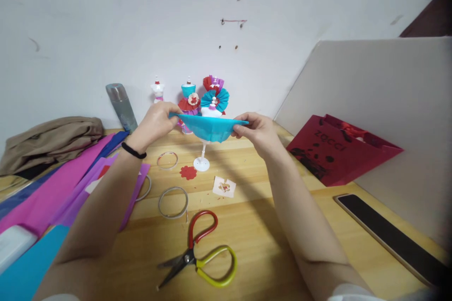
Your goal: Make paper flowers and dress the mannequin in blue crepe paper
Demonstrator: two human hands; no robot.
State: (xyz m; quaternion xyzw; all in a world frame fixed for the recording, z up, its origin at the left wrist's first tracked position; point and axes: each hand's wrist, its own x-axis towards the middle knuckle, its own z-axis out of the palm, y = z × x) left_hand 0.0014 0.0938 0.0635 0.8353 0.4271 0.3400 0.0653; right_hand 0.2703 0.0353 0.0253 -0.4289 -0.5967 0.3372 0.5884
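A piece of blue crepe-like paper is stretched between my two hands. My left hand pinches its left corner, and my right hand pinches the right one. The paper's upper edge runs across the front of a small white dress-form stand, hiding most of its body; whether the two touch I cannot tell. The stand's round white base rests on the wooden table. Close to the base lie a red scalloped paper shape and a white card with a cut-out.
Scissors with red and yellow handles lie open in front. Tape rings sit to the left, beside coloured paper sheets. Several decorated dress forms and a flask stand behind. At right are a red bag and a phone.
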